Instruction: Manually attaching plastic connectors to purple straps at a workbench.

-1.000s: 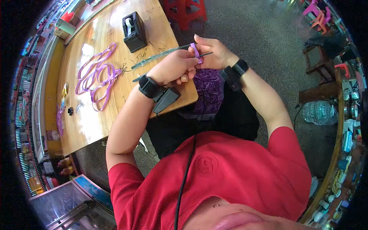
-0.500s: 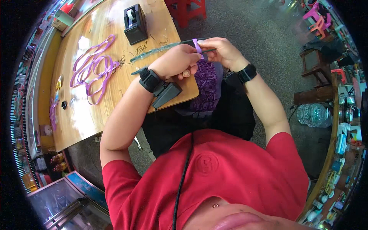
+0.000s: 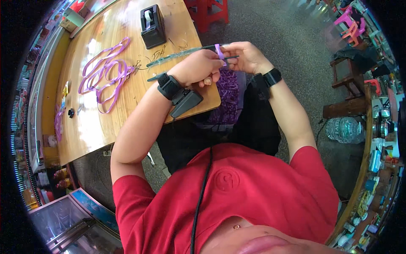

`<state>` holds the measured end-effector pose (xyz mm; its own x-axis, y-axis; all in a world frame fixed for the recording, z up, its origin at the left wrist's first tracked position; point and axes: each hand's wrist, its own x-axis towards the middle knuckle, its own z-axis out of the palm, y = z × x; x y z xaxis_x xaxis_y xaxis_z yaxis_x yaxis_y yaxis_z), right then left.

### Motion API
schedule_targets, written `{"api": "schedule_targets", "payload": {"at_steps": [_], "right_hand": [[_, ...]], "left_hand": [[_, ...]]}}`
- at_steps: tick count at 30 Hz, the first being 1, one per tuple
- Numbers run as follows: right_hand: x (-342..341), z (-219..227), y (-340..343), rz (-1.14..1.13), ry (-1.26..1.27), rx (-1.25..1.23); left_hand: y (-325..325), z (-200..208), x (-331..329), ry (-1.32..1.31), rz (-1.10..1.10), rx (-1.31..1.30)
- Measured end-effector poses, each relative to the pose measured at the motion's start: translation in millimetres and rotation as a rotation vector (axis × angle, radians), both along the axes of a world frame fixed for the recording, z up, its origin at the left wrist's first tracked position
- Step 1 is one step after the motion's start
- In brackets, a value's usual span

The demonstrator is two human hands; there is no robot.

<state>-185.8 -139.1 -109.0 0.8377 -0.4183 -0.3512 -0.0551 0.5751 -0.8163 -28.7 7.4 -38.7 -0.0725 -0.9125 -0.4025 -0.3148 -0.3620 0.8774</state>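
Two long thin dark rods run side by side over the table corner; the far rod (image 3: 175,55) has a clear, shiny wrapping. A short purple ribbon (image 3: 219,51) loops across both near their right ends. My left hand (image 3: 198,67) is closed, its fingertips pinching the lower part of this ribbon, and its palm hides the middle of the near rod. My right hand (image 3: 247,58) has its fingertips closed at the far rod's end, beside the ribbon. The near rod's tip (image 3: 234,56) pokes out in front of its fingers. Below, a clear container (image 3: 241,91) holds many purple ribbon pieces (image 3: 228,97).
On the wooden table (image 3: 122,127) lie long purple ribbon loops (image 3: 114,70) and a small black piece (image 3: 71,113). A black tape dispenser (image 3: 152,27) stands at the back. A red stool (image 3: 207,15) is beyond it. A large clear bottle (image 3: 344,130) lies on the right.
My view has shifted slightly. My right fingers have spread a little and changed their hold near the ribbon. My left hand keeps its pinch.
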Motion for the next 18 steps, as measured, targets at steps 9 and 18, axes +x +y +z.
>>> {"api": "schedule_targets", "payload": {"at_steps": [9, 18], "right_hand": [[-11, 1, -8, 0.072, 0.03, -0.051], [-51, -42, -6, -0.072, 0.306, -0.551]], "left_hand": [[3, 2, 0, 0.064, 0.051, -0.008], [10, 8, 7, 0.158, 0.011, -0.245]]}}
